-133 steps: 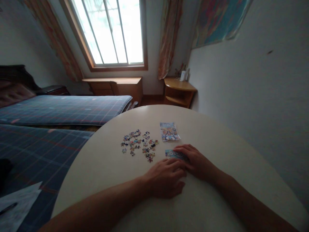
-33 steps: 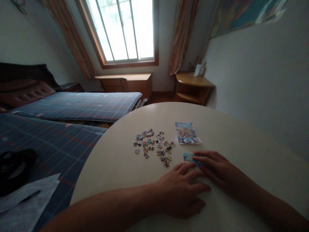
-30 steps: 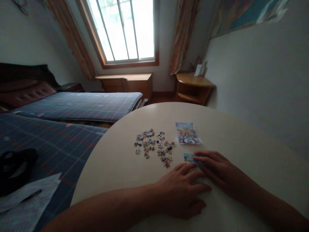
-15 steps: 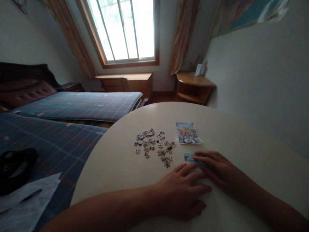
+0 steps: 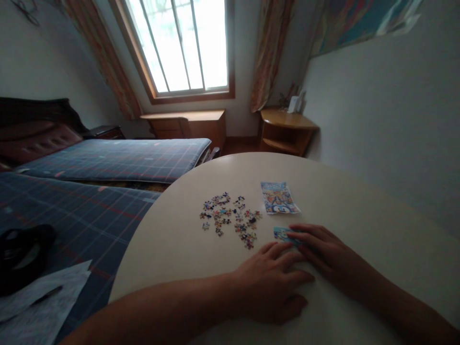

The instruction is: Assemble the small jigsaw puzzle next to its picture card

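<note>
A small blue section of joined jigsaw puzzle pieces [image 5: 281, 233] lies flat on the pale table, partly covered by my fingers. My right hand [image 5: 327, 249] rests over its right side with the fingers stretched out. At its lower edge are the fingertips of my left hand [image 5: 275, 282], whose fingers are spread and bent a little. Neither hand grips anything that I can see. To the left, many loose puzzle pieces [image 5: 247, 227] form a scattered cluster. Just beyond my right hand lies a colourful printed sheet [image 5: 278, 197] with a blue and white cartoon figure.
The round-edged table [image 5: 172, 254] carries all of this. A bed with a plaid mattress [image 5: 143, 158] stands on the left; papers with a pen [image 5: 46, 297] and a black strap-like item [image 5: 25, 254] lie there. A wooden corner shelf [image 5: 287, 119] is beyond the table.
The camera view has shifted very slightly. Both hands stay at the blue puzzle section with almost no movement, and the loose pieces lie as before.
</note>
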The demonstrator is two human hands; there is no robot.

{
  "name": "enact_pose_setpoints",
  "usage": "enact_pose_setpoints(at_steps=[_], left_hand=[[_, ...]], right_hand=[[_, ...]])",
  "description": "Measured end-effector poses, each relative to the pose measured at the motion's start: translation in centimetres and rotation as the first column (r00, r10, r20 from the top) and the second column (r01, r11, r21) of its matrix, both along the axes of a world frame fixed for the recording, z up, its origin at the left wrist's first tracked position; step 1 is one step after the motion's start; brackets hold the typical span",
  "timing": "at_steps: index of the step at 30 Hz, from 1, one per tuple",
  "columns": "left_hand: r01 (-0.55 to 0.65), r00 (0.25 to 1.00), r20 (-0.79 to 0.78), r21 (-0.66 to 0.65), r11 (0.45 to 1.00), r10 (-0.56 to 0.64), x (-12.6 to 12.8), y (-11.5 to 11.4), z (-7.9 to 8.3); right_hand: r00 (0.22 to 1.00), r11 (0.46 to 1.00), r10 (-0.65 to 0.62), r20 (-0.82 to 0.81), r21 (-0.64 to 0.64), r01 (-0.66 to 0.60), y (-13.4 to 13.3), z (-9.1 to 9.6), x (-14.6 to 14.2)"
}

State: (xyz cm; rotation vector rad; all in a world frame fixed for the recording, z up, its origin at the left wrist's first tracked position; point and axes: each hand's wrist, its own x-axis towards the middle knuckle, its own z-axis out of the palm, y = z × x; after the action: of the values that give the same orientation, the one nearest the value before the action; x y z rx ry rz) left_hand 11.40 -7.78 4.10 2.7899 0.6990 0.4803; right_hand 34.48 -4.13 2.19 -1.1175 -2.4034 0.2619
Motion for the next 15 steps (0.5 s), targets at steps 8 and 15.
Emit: enact_pose_setpoints(at_steps=[8, 15], left_hand=[[-0.016, 1.0, 0.024, -0.029, 0.999, 0.017, 0.36, 0.03, -0.36], [-0.019, 1.0, 0.023, -0.038, 0.999, 0.02, 0.46, 0.05, -0.34]], right_hand=[[1.0, 1.0, 0.003, 0.02, 0.003, -0.003, -0.19, -0.11, 0.12], [1.0, 1.0, -0.003, 0.008, -0.012, 0.004, -0.27, -0.15, 0.09]])
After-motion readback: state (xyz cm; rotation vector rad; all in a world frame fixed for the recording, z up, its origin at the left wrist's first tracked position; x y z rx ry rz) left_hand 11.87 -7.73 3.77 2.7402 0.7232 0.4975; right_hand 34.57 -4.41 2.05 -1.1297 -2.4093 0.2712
